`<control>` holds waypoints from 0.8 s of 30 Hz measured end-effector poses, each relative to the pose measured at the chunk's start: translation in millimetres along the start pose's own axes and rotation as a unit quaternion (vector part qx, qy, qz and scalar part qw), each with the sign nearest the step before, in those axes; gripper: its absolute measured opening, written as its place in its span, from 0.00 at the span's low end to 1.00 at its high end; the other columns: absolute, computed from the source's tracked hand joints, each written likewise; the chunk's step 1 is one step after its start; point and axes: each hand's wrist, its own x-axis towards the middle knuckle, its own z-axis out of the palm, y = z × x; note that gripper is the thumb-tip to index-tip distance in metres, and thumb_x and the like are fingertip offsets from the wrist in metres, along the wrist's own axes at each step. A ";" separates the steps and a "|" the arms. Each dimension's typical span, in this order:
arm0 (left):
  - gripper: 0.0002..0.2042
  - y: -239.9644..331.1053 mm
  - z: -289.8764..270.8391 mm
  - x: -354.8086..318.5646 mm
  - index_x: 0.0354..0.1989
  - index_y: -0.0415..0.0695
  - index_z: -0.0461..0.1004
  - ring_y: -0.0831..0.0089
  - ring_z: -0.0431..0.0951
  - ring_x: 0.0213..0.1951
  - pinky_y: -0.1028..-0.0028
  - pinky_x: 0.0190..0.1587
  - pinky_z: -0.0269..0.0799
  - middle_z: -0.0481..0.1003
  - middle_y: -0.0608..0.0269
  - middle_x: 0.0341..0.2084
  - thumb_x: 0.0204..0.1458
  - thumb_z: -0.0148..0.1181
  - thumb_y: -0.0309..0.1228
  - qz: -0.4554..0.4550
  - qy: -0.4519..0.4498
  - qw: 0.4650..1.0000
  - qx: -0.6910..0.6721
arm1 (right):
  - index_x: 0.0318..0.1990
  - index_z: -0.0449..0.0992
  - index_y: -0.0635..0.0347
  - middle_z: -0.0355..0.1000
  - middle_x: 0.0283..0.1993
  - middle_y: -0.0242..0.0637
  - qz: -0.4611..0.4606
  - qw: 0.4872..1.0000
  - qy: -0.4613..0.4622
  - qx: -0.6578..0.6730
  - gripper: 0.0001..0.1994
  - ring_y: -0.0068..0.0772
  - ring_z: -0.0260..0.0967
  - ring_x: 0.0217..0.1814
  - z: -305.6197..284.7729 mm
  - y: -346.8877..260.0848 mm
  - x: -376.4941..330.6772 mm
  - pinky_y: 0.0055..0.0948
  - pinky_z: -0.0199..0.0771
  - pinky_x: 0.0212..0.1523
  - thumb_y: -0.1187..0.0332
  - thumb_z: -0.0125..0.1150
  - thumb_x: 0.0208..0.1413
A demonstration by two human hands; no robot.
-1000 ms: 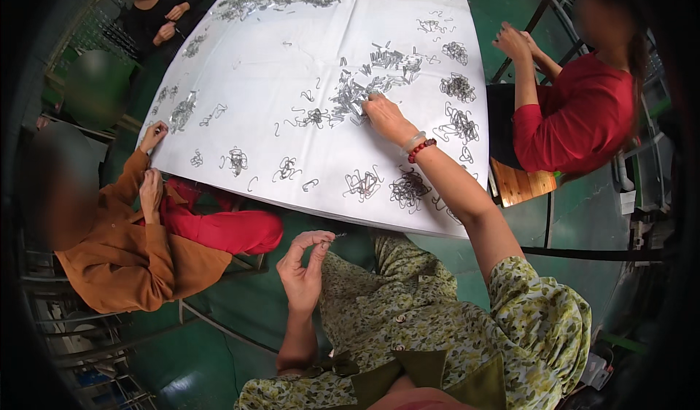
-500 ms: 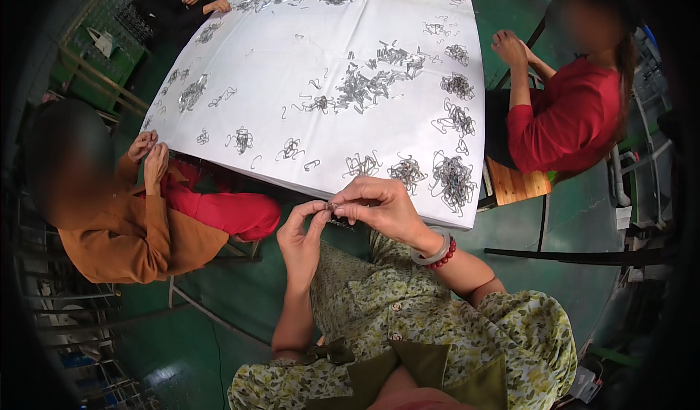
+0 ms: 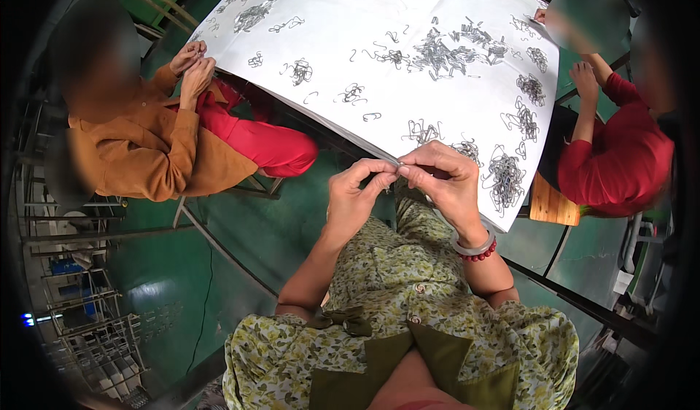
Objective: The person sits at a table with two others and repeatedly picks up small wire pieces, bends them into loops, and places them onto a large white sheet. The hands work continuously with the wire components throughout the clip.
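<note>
My left hand point(image 3: 357, 191) and my right hand point(image 3: 448, 184) meet just off the table's near edge, thumbs and forefingers pinched together. Between the fingertips is a small grey metal piece point(image 3: 399, 165); its exact shape is mostly hidden. A grey bangle and a red bead bracelet point(image 3: 479, 255) circle my right wrist. Beyond my right hand lie heaps of bent wire hooks point(image 3: 504, 180) on the white-covered table point(image 3: 350, 49). A spread of short grey metal pieces point(image 3: 441, 56) lies farther in.
Small groups of hooks point(image 3: 299, 71) dot the table's left side. A person in a brown jacket point(image 3: 146, 147) sits at left, hands together at the table edge. Another in a red top point(image 3: 620, 151) sits at right beside a wooden stool point(image 3: 554, 202). Metal racks point(image 3: 95, 322) stand lower left.
My view has shifted, so the table and people sit differently in the picture. My hands stay pinched together by the table edge. A co-worker's hand now shows at the table's far right edge.
</note>
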 end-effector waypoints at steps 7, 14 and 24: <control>0.09 -18.3 -13.2 15.4 0.42 0.37 0.76 0.75 0.77 0.40 0.76 0.44 0.73 0.79 0.61 0.37 0.52 0.61 0.21 0.003 -0.049 0.999 -0.014 | 0.35 0.81 0.66 0.77 0.30 0.34 0.052 0.998 -0.005 -0.023 0.04 0.16 0.69 0.27 -1.2 6.7 2.0 0.15 0.68 0.26 0.80 0.65 0.50; 0.18 -83.0 -48.7 170.2 0.37 0.34 0.79 0.75 0.76 0.31 0.73 0.37 0.70 0.79 0.58 0.26 0.61 0.50 0.39 0.008 0.085 0.972 0.218 | 0.38 0.79 0.69 0.78 0.36 0.38 0.038 0.998 -0.021 -0.050 0.07 0.20 0.75 0.33 2.0 13.2 6.4 0.16 0.75 0.34 0.82 0.64 0.50; 0.06 -142.2 -52.2 246.2 0.35 0.36 0.75 0.52 0.75 0.35 0.59 0.39 0.71 0.75 0.49 0.30 0.53 0.54 0.24 0.085 0.022 0.849 0.522 | 0.43 0.78 0.63 0.77 0.39 0.38 0.014 0.998 -0.058 -0.022 0.09 0.29 0.76 0.38 -11.3 13.0 6.6 0.25 0.76 0.37 0.78 0.60 0.54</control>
